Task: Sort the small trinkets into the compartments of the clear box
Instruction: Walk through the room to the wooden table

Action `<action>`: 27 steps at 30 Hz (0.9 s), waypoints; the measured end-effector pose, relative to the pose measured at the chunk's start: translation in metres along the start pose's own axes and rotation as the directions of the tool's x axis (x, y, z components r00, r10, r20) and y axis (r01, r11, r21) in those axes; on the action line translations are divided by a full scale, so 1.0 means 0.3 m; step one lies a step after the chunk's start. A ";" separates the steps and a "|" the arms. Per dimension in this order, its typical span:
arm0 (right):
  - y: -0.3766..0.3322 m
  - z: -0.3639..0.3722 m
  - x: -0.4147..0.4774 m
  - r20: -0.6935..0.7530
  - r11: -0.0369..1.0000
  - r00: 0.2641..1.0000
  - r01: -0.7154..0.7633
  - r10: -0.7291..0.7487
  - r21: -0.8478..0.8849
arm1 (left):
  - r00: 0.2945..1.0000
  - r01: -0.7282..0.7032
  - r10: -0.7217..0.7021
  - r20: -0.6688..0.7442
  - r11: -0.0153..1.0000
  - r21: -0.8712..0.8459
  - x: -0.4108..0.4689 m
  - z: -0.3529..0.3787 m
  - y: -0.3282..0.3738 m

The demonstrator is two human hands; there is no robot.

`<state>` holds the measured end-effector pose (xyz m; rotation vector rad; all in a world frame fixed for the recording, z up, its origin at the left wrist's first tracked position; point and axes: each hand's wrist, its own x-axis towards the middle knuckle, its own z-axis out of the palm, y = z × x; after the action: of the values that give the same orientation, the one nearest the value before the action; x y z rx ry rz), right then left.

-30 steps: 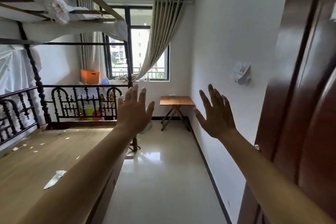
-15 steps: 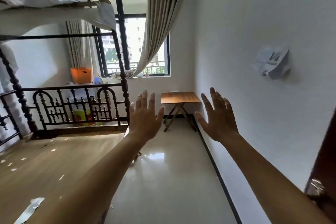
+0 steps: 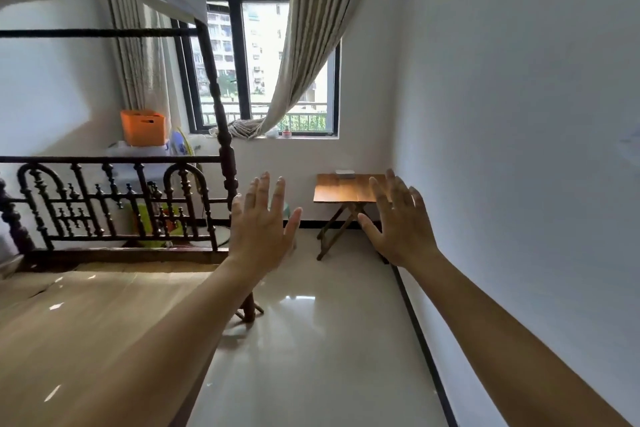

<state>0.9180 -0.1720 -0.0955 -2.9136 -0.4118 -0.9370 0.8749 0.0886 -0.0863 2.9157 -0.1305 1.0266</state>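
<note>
Both my arms are stretched out in front of me at chest height. My left hand (image 3: 261, 224) is held up flat with its fingers spread and holds nothing. My right hand (image 3: 398, 218) is also raised with fingers apart and holds nothing. Far ahead stands a small wooden folding table (image 3: 341, 192) against the right wall, with a small pale flat object (image 3: 345, 173) at its back edge; I cannot tell what it is. No trinkets are in view.
A wooden bed platform (image 3: 86, 333) with a dark carved rail (image 3: 114, 198) fills the left. A glossy tiled floor (image 3: 311, 357) runs to the table. The white wall (image 3: 519, 149) lines the right. An orange bin (image 3: 143, 127) sits beyond the rail by the window (image 3: 263, 73).
The view has moved forward past the brown door and a white item on the right wall, both now out of frame. The table looks nearer. Both hands stay raised and spread.
</note>
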 end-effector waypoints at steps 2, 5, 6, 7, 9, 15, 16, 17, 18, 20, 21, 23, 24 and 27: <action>0.000 0.129 0.151 0.004 1.000 1.000 0.004 -0.004 -0.007 | 1.000 0.002 -0.002 0.004 1.000 0.008 0.129 0.140 -0.061; 0.012 0.307 0.405 0.027 1.000 1.000 0.009 -0.009 -0.002 | 0.999 0.023 -0.023 0.025 1.000 0.008 0.359 0.316 -0.153; 0.019 0.360 0.493 0.043 1.000 0.999 0.013 -0.013 0.003 | 0.999 0.029 -0.029 0.033 0.999 0.013 0.437 0.362 -0.182; 0.026 0.408 0.579 0.056 1.000 0.998 0.015 -0.015 0.007 | 0.999 0.027 -0.028 0.036 0.999 0.018 0.517 0.405 -0.211; 0.047 0.495 0.752 0.047 1.000 0.999 0.002 -0.003 0.010 | 1.000 0.008 -0.009 0.014 1.000 0.027 0.686 0.490 -0.263; 0.147 0.791 1.152 0.032 0.999 0.999 -0.024 0.023 0.028 | 0.999 0.014 -0.014 0.031 1.000 -0.009 1.134 0.810 -0.355; 0.175 0.849 1.212 0.032 1.000 0.999 -0.023 0.022 0.022 | 0.999 0.006 -0.006 0.032 1.000 -0.003 1.200 0.875 -0.362; 0.205 0.910 1.277 0.029 0.999 0.999 -0.028 0.027 0.020 | 0.999 -0.003 0.003 0.033 1.000 0.003 1.270 0.946 -0.368; 0.237 0.974 1.344 0.022 0.999 0.999 -0.035 0.034 0.022 | 0.999 -0.012 0.012 0.037 1.000 0.005 1.342 1.015 -0.371; 0.303 1.108 1.483 0.016 0.998 0.998 -0.057 0.056 0.031 | 0.999 -0.013 0.013 0.041 1.000 0.008 1.489 1.162 -0.374; 0.335 1.175 1.552 0.025 0.997 0.997 -0.071 0.070 0.038 | 0.999 -0.008 0.007 0.046 1.000 0.006 1.564 1.233 -0.373; 0.405 1.307 1.706 0.047 0.994 0.995 -0.096 0.093 0.053 | 0.998 0.000 0.000 0.060 1.000 0.001 1.725 1.378 -0.375; 0.427 1.347 1.764 0.047 0.995 0.995 -0.090 0.087 0.054 | 0.998 -0.011 0.011 0.067 1.000 0.004 1.784 1.421 -0.378; 0.502 1.483 2.014 0.052 0.996 0.996 -0.078 0.075 0.053 | 0.996 -0.048 0.046 0.079 0.999 0.023 2.014 1.570 -0.411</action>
<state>1.6813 -0.1164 -0.1032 -2.8855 -0.3206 -0.8315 1.6493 0.1386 -0.0765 2.9898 -0.1920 0.9271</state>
